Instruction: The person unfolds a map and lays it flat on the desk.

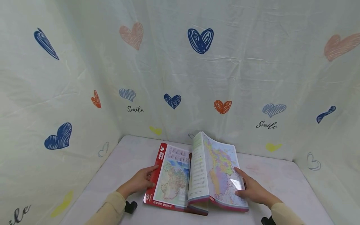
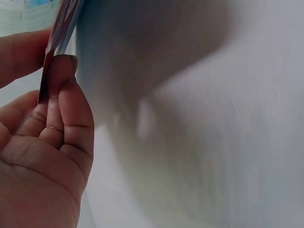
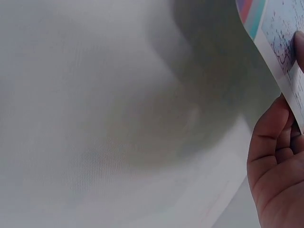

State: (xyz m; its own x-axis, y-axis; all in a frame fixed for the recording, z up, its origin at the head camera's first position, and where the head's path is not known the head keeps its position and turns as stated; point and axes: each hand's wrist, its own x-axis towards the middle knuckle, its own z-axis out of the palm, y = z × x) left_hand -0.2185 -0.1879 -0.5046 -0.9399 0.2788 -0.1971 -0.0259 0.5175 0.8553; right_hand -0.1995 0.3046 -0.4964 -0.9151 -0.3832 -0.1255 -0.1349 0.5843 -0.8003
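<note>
A map book (image 1: 197,179) is held spread open over the white table. Its left side is a red-bordered cover (image 1: 171,178) with a map and small printed panels; its right side is a page (image 1: 223,172) with a colourful map, bent up near the spine. My left hand (image 1: 140,179) pinches the cover's left edge, thumb on top and fingers beneath, as the left wrist view shows. At the right page's outer edge, my right hand (image 1: 254,190) grips the paper between thumb and curled fingers (image 3: 270,133). The underside of the book is hidden in the head view.
The white table (image 1: 275,181) extends beyond both sides of the book. Behind and beside it hangs a pale curtain (image 1: 180,72) printed with hearts and the word "Smile". Dark wrist devices (image 1: 130,207) sit below the sleeves.
</note>
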